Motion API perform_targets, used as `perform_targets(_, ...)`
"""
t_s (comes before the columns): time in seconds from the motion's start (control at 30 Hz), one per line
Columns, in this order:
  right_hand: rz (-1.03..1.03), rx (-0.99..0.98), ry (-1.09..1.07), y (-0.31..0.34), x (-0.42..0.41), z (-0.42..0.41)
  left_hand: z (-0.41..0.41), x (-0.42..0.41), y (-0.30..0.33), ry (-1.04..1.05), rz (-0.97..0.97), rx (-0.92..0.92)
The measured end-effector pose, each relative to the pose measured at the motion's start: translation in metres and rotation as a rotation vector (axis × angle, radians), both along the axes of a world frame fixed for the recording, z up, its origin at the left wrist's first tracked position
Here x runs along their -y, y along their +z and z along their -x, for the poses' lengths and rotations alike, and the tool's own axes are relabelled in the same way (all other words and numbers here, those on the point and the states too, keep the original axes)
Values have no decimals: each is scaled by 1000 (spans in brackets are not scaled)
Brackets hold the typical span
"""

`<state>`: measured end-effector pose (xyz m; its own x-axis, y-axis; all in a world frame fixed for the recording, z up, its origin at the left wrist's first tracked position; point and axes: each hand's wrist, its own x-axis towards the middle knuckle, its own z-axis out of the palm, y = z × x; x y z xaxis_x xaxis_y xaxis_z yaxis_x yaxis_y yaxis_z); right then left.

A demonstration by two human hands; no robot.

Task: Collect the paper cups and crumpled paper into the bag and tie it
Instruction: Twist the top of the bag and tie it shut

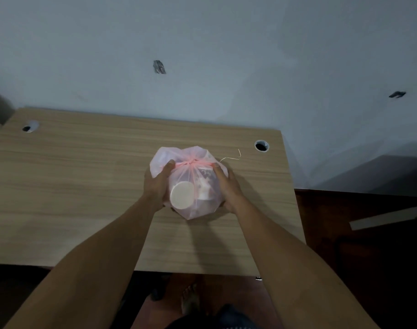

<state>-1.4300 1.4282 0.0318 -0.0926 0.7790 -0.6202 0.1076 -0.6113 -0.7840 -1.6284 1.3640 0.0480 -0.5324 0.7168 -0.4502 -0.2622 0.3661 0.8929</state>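
Observation:
A translucent pink plastic bag stands on the wooden table, a little right of its middle. Its neck is gathered by a pink drawstring. Through the plastic I see a white paper cup and darker crumpled paper behind it. My left hand holds the bag's left side, thumb up near the drawstring. My right hand holds the right side the same way. A thin pale string end curls out to the right of the bag.
The table has two cable holes, one at the back left and one at the back right. A pale wall rises behind the table. Dark floor and a bare foot show below the table's front edge.

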Motion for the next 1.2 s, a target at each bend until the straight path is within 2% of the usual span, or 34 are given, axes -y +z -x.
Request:
perform_targets(0.3,-310,96,67,20,10,-6,-15,25,28,67,-85,-43)
perform_targets(0.47,-391,147,156,37,21,11,-9,54,54,136,-148,-89)
perform_targets(0.57,-455,106,201,54,31,29,5,77,72,205,-166,-96)
perform_targets(0.7,-483,71,265,78,43,74,36,103,96,277,-248,-135)
perform_targets(0.87,-506,4,347,101,66,139,93,143,113,351,-222,-164)
perform_targets(1.2,-594,-88,576,154,184,326,255,288,152,575,-229,-201)
